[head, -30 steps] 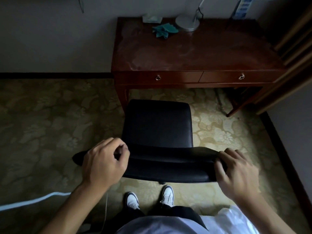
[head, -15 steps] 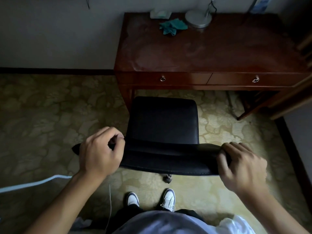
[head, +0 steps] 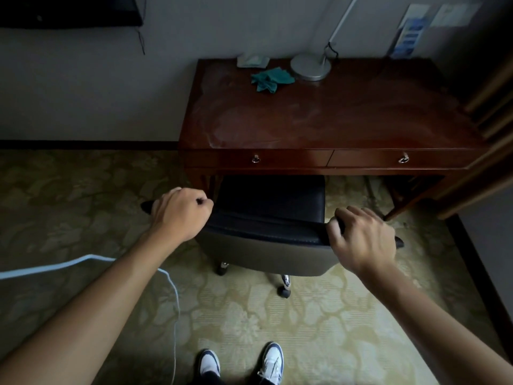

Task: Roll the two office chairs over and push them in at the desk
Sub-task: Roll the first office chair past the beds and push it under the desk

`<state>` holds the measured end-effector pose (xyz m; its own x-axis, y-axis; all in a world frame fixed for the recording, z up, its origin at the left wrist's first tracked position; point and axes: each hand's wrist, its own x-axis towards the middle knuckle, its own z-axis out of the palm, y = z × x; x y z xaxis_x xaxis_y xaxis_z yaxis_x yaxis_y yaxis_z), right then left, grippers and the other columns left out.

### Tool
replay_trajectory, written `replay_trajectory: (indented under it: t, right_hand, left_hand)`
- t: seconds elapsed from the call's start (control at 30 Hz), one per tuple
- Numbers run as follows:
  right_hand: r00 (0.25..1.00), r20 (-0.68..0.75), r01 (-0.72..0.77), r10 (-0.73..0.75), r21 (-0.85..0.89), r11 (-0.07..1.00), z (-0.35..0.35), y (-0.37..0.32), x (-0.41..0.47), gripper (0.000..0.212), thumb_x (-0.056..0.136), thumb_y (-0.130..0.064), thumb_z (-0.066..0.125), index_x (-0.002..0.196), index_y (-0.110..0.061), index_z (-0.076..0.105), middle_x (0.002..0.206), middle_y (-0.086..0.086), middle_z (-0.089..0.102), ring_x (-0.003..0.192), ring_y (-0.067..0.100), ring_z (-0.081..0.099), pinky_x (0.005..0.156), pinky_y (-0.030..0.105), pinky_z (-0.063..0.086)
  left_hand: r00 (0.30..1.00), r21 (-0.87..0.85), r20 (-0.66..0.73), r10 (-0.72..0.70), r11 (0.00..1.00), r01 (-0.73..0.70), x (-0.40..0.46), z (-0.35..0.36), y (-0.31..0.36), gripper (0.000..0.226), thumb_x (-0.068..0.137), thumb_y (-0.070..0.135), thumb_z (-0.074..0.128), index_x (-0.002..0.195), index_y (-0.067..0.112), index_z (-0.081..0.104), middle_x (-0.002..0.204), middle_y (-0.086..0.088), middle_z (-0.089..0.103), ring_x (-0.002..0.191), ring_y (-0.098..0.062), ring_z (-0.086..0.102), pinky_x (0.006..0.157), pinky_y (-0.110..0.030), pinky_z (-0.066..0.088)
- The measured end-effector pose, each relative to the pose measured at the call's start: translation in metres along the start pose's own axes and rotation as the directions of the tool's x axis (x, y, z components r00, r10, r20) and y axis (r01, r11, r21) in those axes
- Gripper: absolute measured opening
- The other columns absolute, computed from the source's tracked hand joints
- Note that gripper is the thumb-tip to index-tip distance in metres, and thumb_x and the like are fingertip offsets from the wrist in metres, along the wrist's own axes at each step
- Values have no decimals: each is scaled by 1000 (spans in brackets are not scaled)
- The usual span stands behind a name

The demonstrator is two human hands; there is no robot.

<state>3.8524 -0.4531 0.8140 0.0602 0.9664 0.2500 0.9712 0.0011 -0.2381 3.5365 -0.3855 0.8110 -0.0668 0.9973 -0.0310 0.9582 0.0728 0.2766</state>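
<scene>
While each hand (left, right) grips its backrest, the chair faces the surface, seat partly underneath. Patterned carpet covers the floor.

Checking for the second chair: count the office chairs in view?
1. The black office chair sits at the desk, its seat partly under the left drawer. A second chair may be outside the view.
</scene>
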Motion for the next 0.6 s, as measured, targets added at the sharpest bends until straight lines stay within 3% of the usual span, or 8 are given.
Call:
replay_trajectory:
  t: [0.2, 0.47, 0.6]
  right_hand:
    - [1000, -2, -14, 14, -25, 1000, 9, 5, 16, 29, 81, -38, 32, 61, -21, 44, 65, 0, 57, 64, 19, 46, 48, 23, 13]
    - [998, 48, -34, 36, -30, 999, 3, 11, -5, 33, 83, -37, 35, 69, -14, 55, 73, -1, 55, 77, 24, 55, 53, 33, 36]
    - [998, 55, 19, -19, -8, 1000, -1, 17, -10, 32, 82, -40, 30, 67, -19, 49, 71, -3, 51, 75, 22, 55, 53, 31, 32]
  left_hand:
    - [1000, 8, 6, -25, 1000, 25, 24, 0, 6, 30, 90, 42, 48, 75, 28, 71, 88, -3, 69, 91, -31, 60, 67, -34, 37]
    - [1000, -30, 26, -10, 999, 11, -5, 6, 6, 30, 92, 40, 47, 70, 29, 65, 79, 1, 58, 79, -20, 49, 66, -33, 31]
    - [999, -43, 25, -29, 999, 30, -23, 3, 9, 36, 90, 38, 47, 61, 20, 60, 72, 2, 53, 76, -21, 51, 61, -33, 29]
